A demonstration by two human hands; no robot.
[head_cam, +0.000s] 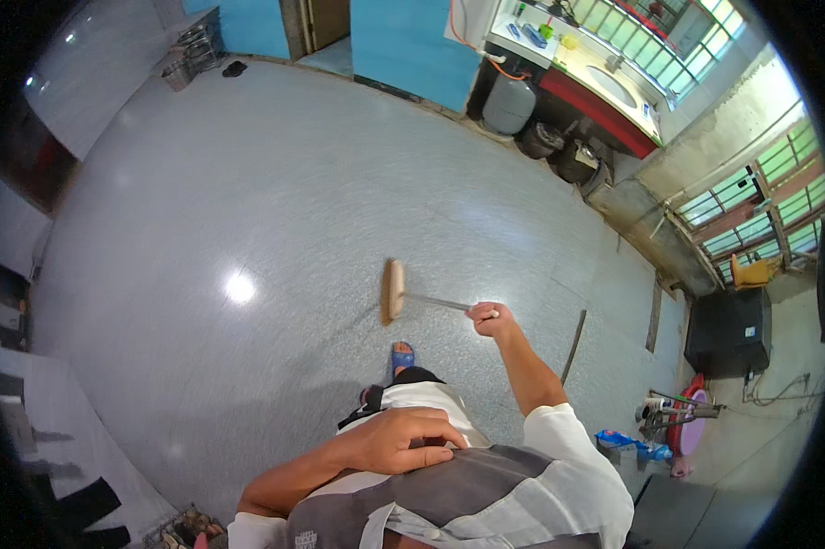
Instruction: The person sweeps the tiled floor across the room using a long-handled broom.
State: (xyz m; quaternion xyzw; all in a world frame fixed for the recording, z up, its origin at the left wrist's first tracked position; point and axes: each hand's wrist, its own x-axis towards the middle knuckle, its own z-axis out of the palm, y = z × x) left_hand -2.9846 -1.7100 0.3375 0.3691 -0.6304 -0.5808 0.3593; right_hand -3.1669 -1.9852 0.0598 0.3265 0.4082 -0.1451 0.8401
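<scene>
My right hand (491, 319) is closed around the pale end of a metal handle (440, 300). At the handle's far end is a broom head (394, 291) with a light block and brown bristles, held over the grey speckled floor (247, 178) in front of my foot; whether the bristles touch the floor I cannot tell. My left hand (419, 439) rests against the front of my grey and white shirt, fingers bent and apart, with no object seen in it. A blue sandal (403, 359) is on one foot.
A grey gas cylinder (510, 104) and dark bins (541, 139) stand under the sink counter (604, 89). At the right are a black box (728, 333), a purple basin (694, 422) and a dark strip (574, 346) on the floor. Dark shoes (234, 68) lie near the blue wall.
</scene>
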